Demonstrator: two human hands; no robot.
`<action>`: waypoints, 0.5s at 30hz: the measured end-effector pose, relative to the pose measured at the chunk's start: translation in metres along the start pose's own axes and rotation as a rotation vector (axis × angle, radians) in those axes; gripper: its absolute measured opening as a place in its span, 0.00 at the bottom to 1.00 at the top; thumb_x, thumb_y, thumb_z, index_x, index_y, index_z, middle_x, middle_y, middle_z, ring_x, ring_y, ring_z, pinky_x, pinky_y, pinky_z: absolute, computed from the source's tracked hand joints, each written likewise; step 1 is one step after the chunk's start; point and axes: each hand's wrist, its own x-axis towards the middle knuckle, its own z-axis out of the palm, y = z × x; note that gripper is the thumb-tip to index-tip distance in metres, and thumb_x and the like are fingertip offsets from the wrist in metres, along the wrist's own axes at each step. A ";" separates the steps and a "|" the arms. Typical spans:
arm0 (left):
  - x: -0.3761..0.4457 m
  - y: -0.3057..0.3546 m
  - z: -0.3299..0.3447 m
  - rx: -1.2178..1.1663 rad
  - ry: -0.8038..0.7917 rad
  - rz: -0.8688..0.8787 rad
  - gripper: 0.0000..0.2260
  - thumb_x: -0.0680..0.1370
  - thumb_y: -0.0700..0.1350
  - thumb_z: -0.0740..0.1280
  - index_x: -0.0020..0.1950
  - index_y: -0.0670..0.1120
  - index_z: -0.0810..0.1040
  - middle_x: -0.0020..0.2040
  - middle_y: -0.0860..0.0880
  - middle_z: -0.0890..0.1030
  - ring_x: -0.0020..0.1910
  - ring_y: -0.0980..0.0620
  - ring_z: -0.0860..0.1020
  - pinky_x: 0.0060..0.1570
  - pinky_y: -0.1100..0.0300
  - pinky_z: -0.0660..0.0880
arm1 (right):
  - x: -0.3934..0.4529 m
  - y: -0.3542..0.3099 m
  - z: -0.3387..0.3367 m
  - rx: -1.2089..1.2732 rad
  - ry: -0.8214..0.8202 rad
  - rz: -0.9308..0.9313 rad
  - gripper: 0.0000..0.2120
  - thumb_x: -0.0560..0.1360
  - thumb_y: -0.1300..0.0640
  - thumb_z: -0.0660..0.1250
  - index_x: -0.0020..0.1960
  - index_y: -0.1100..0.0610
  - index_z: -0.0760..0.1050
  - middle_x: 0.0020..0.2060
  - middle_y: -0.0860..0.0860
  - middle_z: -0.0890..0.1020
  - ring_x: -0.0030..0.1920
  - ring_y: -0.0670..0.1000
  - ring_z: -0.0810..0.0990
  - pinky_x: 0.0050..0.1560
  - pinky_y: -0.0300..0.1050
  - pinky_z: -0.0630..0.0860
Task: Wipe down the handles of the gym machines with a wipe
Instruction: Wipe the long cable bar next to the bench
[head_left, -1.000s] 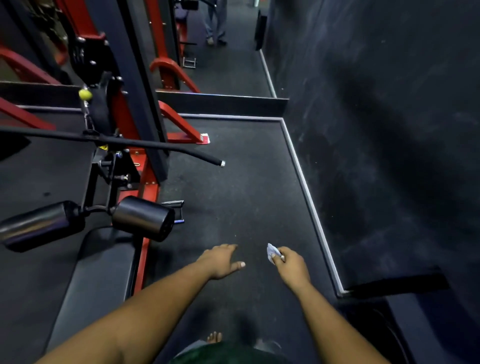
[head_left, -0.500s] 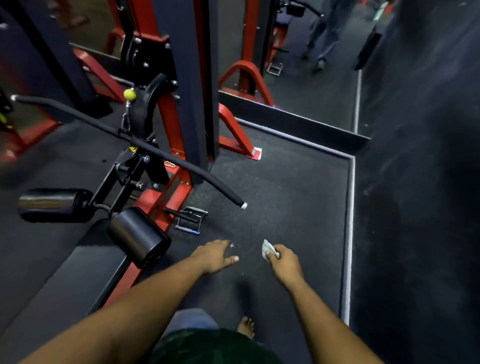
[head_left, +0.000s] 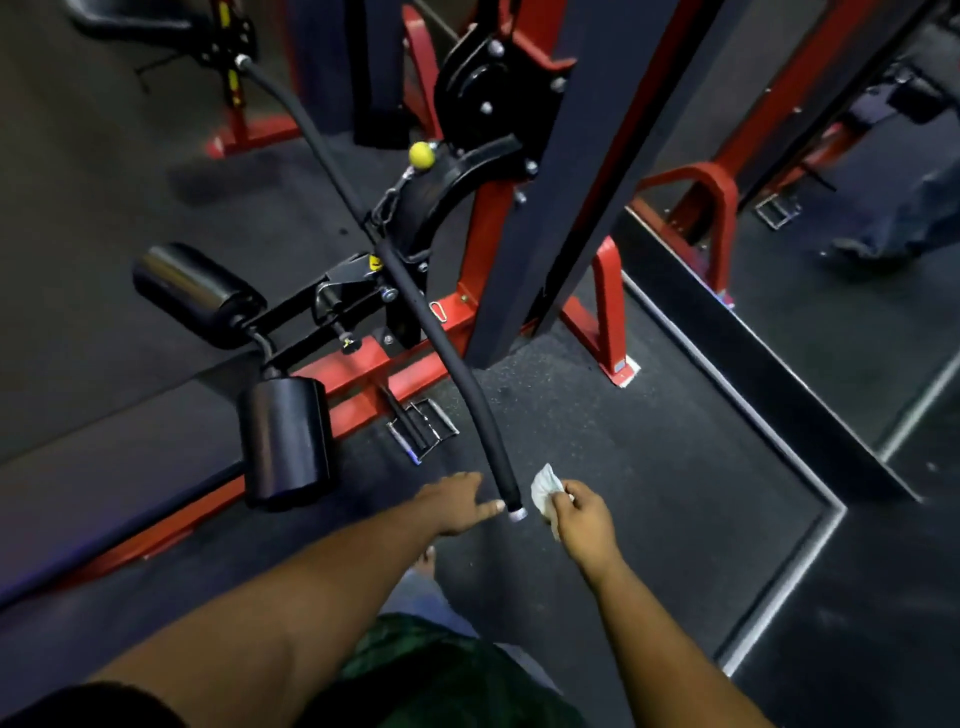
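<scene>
Two hands now reach the near end of the lat pulldown bar (head_left: 441, 332), which was farther off a second ago. My left hand (head_left: 457, 501) is open beside its cap; my right hand (head_left: 584, 519) pinches the wipe (head_left: 545, 493) just beside it, so wiping can begin.

We see dim gym interior, floor (head_left: 649, 467) dark and grainy. Light seems overhead: soft sheen on roller pad (head_left: 285, 436) at 9 o'clock and second pad (head_left: 192, 291) toward 10. We note bright highlight on bar end cap (head_left: 517, 514) near centre and white wipe (head_left: 545, 493) almost blown out. Forearms evenly lit, faint shadow beneath them. Wide-angle bending: red frame (head_left: 597, 322) and floor edging curve toward 2 and 4 o'clock. Corners at 7 and 1 fall to near black; legs at 3 o'clock smeared.
</scene>
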 end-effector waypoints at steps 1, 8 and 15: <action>0.008 0.002 -0.003 -0.032 0.010 -0.032 0.41 0.79 0.72 0.58 0.84 0.48 0.57 0.83 0.45 0.60 0.80 0.42 0.63 0.76 0.45 0.63 | 0.015 -0.004 -0.004 -0.026 -0.030 -0.022 0.09 0.80 0.58 0.62 0.43 0.53 0.77 0.34 0.50 0.81 0.34 0.51 0.79 0.35 0.46 0.74; 0.036 0.015 -0.001 -0.217 0.030 -0.263 0.43 0.79 0.71 0.59 0.84 0.45 0.54 0.83 0.42 0.60 0.79 0.40 0.63 0.76 0.45 0.64 | 0.097 -0.024 -0.017 -0.212 -0.218 -0.161 0.14 0.82 0.52 0.65 0.38 0.55 0.74 0.30 0.49 0.78 0.33 0.51 0.76 0.36 0.47 0.71; 0.047 0.045 0.013 -0.426 0.191 -0.481 0.42 0.76 0.73 0.60 0.81 0.48 0.60 0.78 0.43 0.68 0.75 0.41 0.69 0.71 0.44 0.69 | 0.178 -0.053 -0.029 -0.335 -0.532 -0.363 0.13 0.74 0.53 0.62 0.53 0.57 0.80 0.42 0.50 0.82 0.43 0.51 0.79 0.44 0.39 0.73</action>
